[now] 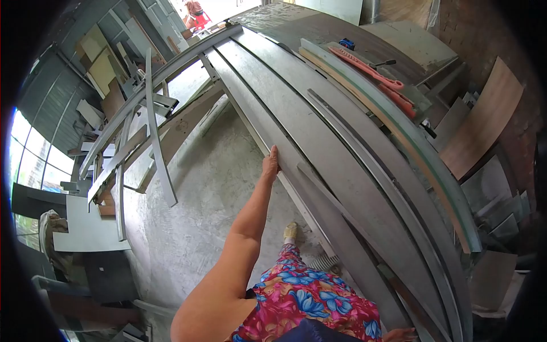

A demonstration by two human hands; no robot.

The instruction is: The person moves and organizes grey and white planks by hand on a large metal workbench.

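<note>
My left hand (271, 161) is at the near edge of a long grey panel (257, 107), closed over that edge with a digit on top; the underside of the grip is hidden. At the bottom of the view, my right hand (400, 335) is partly cut off. Its visible fingers lie stretched out by the lower end of the grey panels. Several long grey strips lie side by side, with dark gaps between them. A narrow loose strip (336, 204) lies slantwise across them near my left hand.
On the left, a metal frame (122, 154) has a thin strip (152, 128) leaning across it. Orange-handled tools (370, 71) and a blue tape measure (346, 43) rest at the right. Sheet offcuts (91, 225) stand along the left side. Concrete floor (194, 188) lies below.
</note>
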